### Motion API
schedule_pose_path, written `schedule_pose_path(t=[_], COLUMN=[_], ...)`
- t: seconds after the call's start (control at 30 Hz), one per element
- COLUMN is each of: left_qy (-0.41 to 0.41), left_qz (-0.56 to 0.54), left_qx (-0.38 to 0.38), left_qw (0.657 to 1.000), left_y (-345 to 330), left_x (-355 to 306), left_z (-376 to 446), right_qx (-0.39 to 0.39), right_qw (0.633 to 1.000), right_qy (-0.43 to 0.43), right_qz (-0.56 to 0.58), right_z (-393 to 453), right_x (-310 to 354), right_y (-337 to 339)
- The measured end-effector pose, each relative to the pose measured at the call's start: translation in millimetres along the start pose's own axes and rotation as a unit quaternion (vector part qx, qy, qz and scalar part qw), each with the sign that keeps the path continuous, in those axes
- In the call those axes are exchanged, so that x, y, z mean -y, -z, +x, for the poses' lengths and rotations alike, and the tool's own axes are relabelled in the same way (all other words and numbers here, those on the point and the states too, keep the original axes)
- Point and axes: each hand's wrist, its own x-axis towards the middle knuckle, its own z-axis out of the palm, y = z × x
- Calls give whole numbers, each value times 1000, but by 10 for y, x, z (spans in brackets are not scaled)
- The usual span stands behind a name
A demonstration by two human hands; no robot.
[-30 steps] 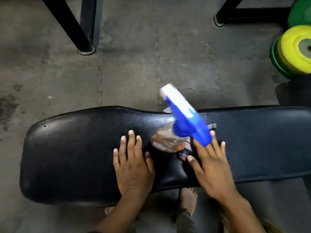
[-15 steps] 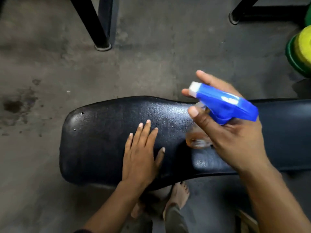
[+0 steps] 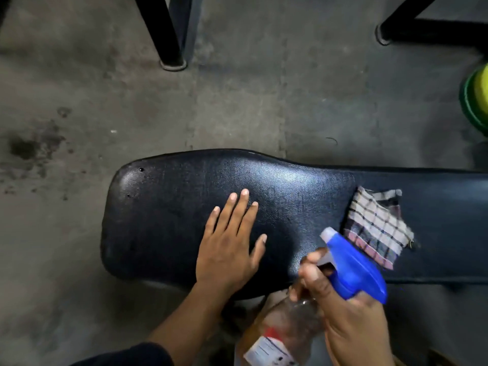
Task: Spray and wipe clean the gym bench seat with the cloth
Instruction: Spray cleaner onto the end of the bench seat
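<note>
The black padded gym bench seat (image 3: 171,212) runs across the middle of the view, its rounded end at the left. My left hand (image 3: 229,244) lies flat on it, fingers spread, holding nothing. My right hand (image 3: 351,323) grips a clear spray bottle with a blue trigger head (image 3: 353,270) at the bench's near edge; the nozzle points up and left over the seat and my fingers wrap the trigger. A checked cloth (image 3: 377,228) lies folded on the seat to the right, beyond the bottle, with neither hand touching it.
Grey concrete floor (image 3: 237,107) lies beyond the bench, stained dark at the left. Black metal frame legs (image 3: 171,35) stand at the top left and another black frame bar (image 3: 433,30) at the top right. Green and yellow weight plates (image 3: 478,101) sit at the right edge.
My right hand has lifted the spray bottle off the seat and pulled it back toward the near edge, uncovering the checked cloth. My left hand has stayed flat on the seat.
</note>
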Motion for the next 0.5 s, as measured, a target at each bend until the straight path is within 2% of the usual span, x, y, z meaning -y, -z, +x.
schedule_pose_path(t=[0.1,0.17,0.27,0.37,0.5], left_qy=[-3,15,84,123,112], left_qz=[-24,-26,-13,3,31], left_qx=[-4,-18,-32,-33,-34], left_qw=[1000,999,996,992,993], left_y=[46,84,186,313,311], left_x=[59,163,512,882,997], left_z=[-6,-51,-156,-218,-240], right_qx=[31,38,54,28,-38], right_qw=[999,993,972,955,938], right_qy=[-27,-27,-4,13,8], right_qz=[-24,-111,-229,-295,-344], right_z=[3,17,76,126,168], right_x=[-79,-111,-108,-151,-303], right_y=[37,131,162,94,-10])
